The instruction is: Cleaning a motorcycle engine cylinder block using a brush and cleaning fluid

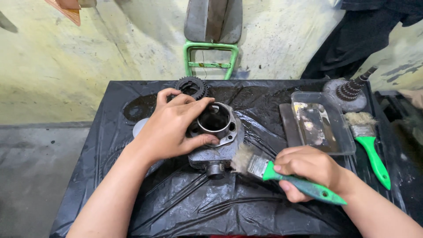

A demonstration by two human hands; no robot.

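Black plastic over counter (176, 207). My left hand (169, 128) clamped on engine cylinder (216, 141) at centre; my right hand (308, 169) fisted round green-handled brush (282, 174), bristles touching cylinder's side.

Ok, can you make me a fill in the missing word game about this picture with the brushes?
1. The right hand holds a brush with a ____ handle.
2. The left hand grips the metal engine cylinder on a ____ plastic sheet.
3. A second brush lies beside the clear ____.

Missing words: green; black; tray
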